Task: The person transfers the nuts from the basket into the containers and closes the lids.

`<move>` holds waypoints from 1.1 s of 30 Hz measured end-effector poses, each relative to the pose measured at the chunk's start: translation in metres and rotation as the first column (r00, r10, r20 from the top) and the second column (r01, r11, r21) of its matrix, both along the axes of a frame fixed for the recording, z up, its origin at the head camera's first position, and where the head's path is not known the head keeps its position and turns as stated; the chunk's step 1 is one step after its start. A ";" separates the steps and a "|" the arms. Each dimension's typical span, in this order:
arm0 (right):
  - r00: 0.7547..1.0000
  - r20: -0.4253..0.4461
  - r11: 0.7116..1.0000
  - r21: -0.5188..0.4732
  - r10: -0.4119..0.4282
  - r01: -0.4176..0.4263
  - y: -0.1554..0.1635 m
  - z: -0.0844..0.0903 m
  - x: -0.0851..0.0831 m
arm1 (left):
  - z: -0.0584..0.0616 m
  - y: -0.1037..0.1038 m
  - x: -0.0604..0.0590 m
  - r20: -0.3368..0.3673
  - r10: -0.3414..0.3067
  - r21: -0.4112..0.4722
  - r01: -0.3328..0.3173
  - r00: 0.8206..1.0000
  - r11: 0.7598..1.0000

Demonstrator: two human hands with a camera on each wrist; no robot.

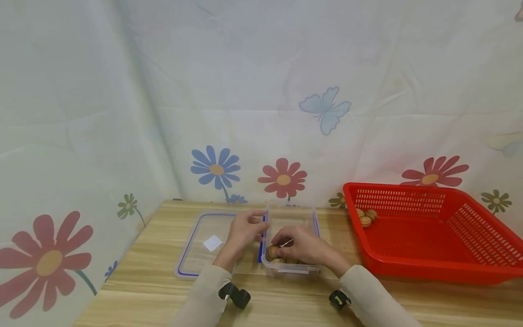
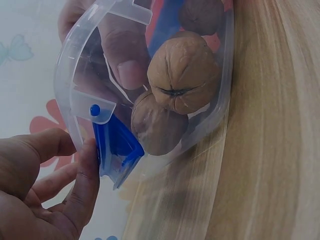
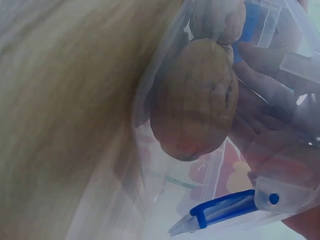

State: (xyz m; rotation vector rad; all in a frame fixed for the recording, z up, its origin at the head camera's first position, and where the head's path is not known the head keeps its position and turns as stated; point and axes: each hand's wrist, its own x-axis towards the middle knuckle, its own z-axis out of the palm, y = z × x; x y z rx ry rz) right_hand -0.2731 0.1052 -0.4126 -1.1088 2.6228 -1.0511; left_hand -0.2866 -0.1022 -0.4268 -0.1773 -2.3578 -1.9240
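I see a clear plastic container [image 1: 291, 245] with blue latches sitting at the lower centre of the head view, on a wooden counter [image 1: 155, 254]. Its long axis runs away from me, toward the flowered backdrop. My right hand [image 1: 304, 247] is the nearer one: it reaches down inside the container, fingers curled around a walnut [image 1: 273, 250] at the near left corner. Other walnuts [image 2: 185, 70] lie beside it. My left hand [image 1: 244, 230] sits just left of the container, fingers loosely bent, with the thumb [image 2: 82, 185] touching the blue latch [image 2: 116, 150] on the left wall. The container's lid [image 1: 204, 243] lies flat just left of that hand. A red basket [image 1: 433, 236], at the right of the frame, holds more walnuts in its far left corner.
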 end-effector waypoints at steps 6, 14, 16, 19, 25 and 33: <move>1.000 0.002 1.000 -0.023 -0.008 0.008 0.003 0.003 0.001 | 0.000 0.000 0.001 -0.004 -0.004 0.007 0.004 1.000 1.000; 0.999 -0.029 0.999 -0.020 -0.036 0.036 0.009 0.008 0.002 | 0.002 0.000 0.001 0.006 0.003 0.004 -0.003 1.000 1.000; 0.999 -0.034 0.999 -0.021 -0.041 0.040 0.011 0.010 0.002 | 0.002 0.000 0.001 0.010 0.005 0.000 -0.005 1.000 1.000; 0.998 -0.025 0.998 -0.027 -0.051 0.050 0.012 0.013 0.004 | 0.003 0.000 0.002 0.014 0.007 -0.003 -0.007 1.000 1.000; 0.998 -0.029 0.998 -0.032 -0.053 0.052 0.015 0.018 0.005 | 0.003 0.000 0.002 0.016 0.003 0.023 -0.003 1.000 1.000; 0.995 -0.059 0.996 -0.058 -0.077 0.074 0.026 0.035 0.009 | 0.003 0.000 0.002 0.025 0.003 0.025 -0.004 1.000 1.000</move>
